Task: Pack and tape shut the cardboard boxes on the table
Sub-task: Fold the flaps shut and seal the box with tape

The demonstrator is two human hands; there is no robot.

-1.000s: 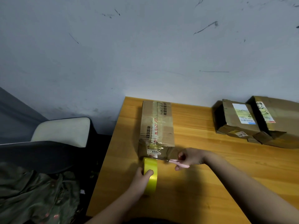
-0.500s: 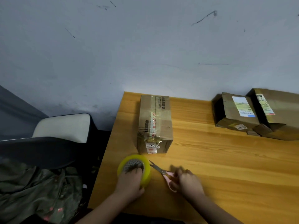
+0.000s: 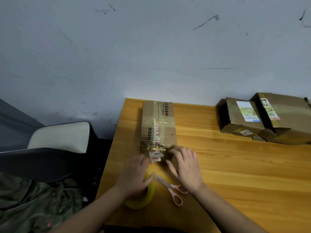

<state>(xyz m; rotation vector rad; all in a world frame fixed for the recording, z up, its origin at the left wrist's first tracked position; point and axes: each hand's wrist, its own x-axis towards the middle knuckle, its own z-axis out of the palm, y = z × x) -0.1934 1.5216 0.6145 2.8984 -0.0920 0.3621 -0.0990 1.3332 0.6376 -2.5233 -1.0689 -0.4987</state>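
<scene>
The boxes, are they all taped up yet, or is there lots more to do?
Partly done. The near box has tape along its top and down its front end. The scissors and yellow tape roll lie on the table, so cutting looks finished. Both the left hand and right hand are at that box's front end, seemingly pressing tape down. The two boxes at the right look unsealed, flaps sticking out.

a sticker [image 3: 156,154] on the taped box [image 3: 158,125] reads "300"
</scene>
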